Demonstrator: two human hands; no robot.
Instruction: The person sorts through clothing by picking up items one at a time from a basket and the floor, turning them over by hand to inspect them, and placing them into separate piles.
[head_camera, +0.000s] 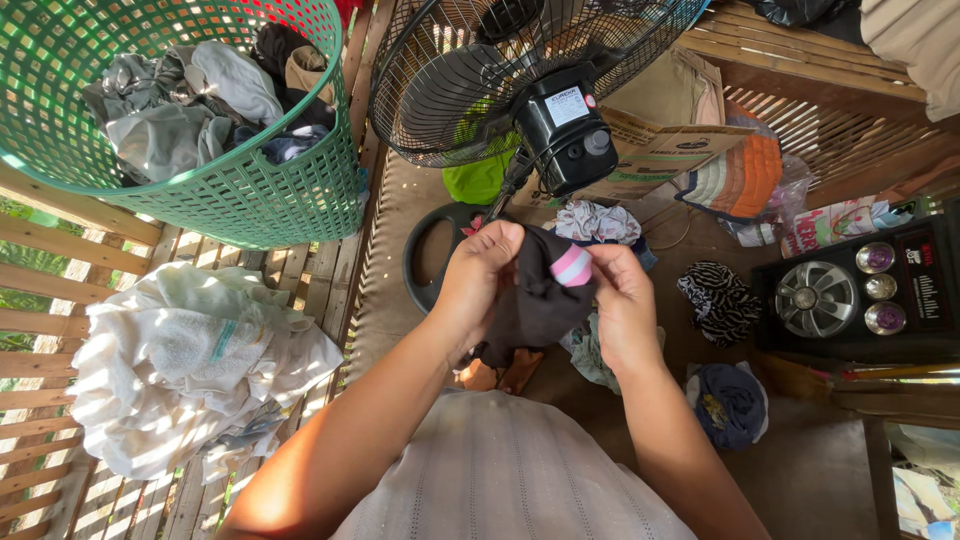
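1. Slatted bamboo flooring and a woven mat carry everything seen from above; a pile of pale laundry lies at the left below a green plastic laundry basket filled with clothes.
2. A black garment with a pink-and-white band is held up at the centre, between both hands, below a black standing fan.
3. The left hand is closed on the garment's left edge; the right hand is pinched on the banded end.
4. For a neat fold, the edges would best be matched and the cloth kept taut.
5. A brown cardboard box lies behind the fan; a white rectangular label is stuck on the fan's black motor housing.
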